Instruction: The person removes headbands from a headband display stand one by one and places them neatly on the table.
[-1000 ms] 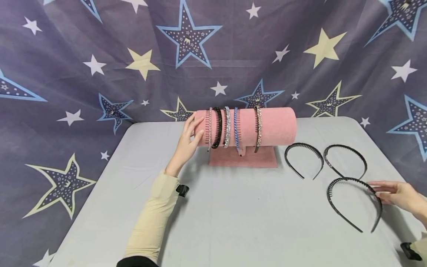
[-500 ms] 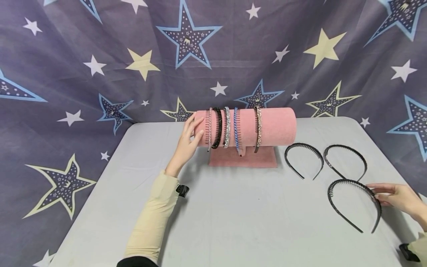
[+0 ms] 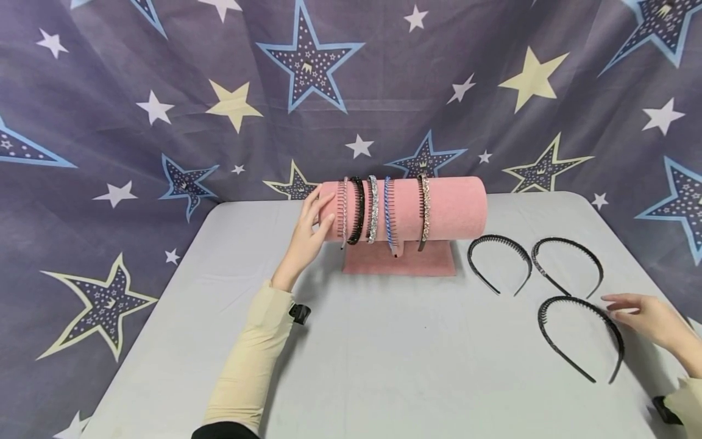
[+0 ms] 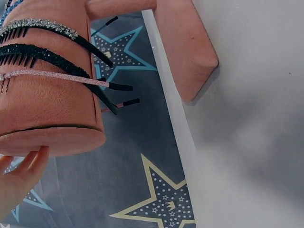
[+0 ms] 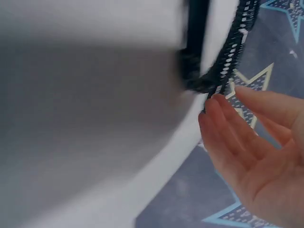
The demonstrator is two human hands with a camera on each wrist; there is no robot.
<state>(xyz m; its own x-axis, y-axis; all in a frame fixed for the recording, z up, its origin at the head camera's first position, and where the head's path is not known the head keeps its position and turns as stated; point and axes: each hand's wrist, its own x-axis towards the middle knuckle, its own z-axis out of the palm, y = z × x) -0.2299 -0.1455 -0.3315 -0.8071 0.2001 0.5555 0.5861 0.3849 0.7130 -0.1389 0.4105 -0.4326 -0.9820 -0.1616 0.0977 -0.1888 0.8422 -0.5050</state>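
My left hand [image 3: 308, 231] rests on the left end of a pink padded headband stand [image 3: 455, 207]. In the left wrist view its fingertips [image 4: 42, 154] touch the flat round end. The roll carries several headbands: a pink one [image 3: 343, 213], a sparkly black one [image 3: 358, 210], a silver one [image 3: 373, 210], a blue one [image 3: 389, 210] and a gold-beaded one [image 3: 425, 210]. At the right, my right hand [image 3: 649, 317] is held with fingers loosely extended, just above a black toothed headband [image 3: 620, 341] on the table. Nothing is between its fingers.
Two more black headbands, one at left [image 3: 496, 239] and one at right [image 3: 573, 241], lie behind the nearest one. A white cloth covers the table [image 3: 411, 366]. A star-print curtain [image 3: 186, 55] hangs along the back and sides.
My right hand has let go of the nearest black headband and lifted slightly away. That headband has shifted a little toward me and lies down. My left hand has not moved.
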